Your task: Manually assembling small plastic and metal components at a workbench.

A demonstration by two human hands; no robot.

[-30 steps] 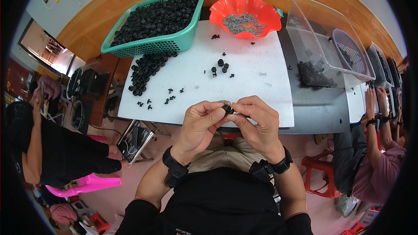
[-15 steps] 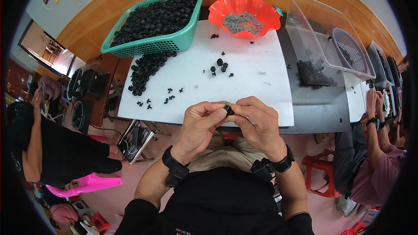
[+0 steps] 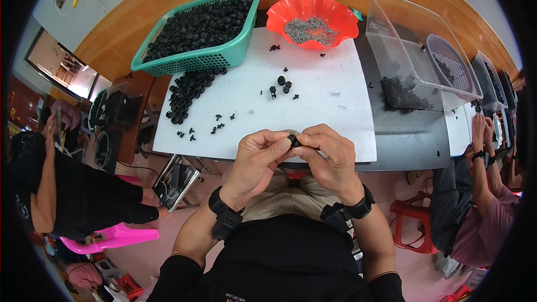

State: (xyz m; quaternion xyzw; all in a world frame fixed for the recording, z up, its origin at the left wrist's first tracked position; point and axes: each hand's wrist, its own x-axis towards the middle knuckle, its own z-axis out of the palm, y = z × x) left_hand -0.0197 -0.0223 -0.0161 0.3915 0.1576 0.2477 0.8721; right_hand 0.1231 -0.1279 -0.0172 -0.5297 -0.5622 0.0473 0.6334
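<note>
Over the near edge of the white work sheet, my left hand and my right hand meet, fingertips pinched on one small black plastic part. Both hands are closed on it, and the fingers hide much of its shape. Beyond them on the sheet stand a few black round parts. To the left lie several tiny black pieces and a heap of black round caps.
At the back left, a green basket is full of black caps. A red wavy-rimmed bowl holds small grey pieces. On the right stands a clear plastic bin with black parts inside. Other people sit at both sides; a red stool is at the right.
My hands stay together on the black part, with almost no visible movement. The view has shifted very slightly.
</note>
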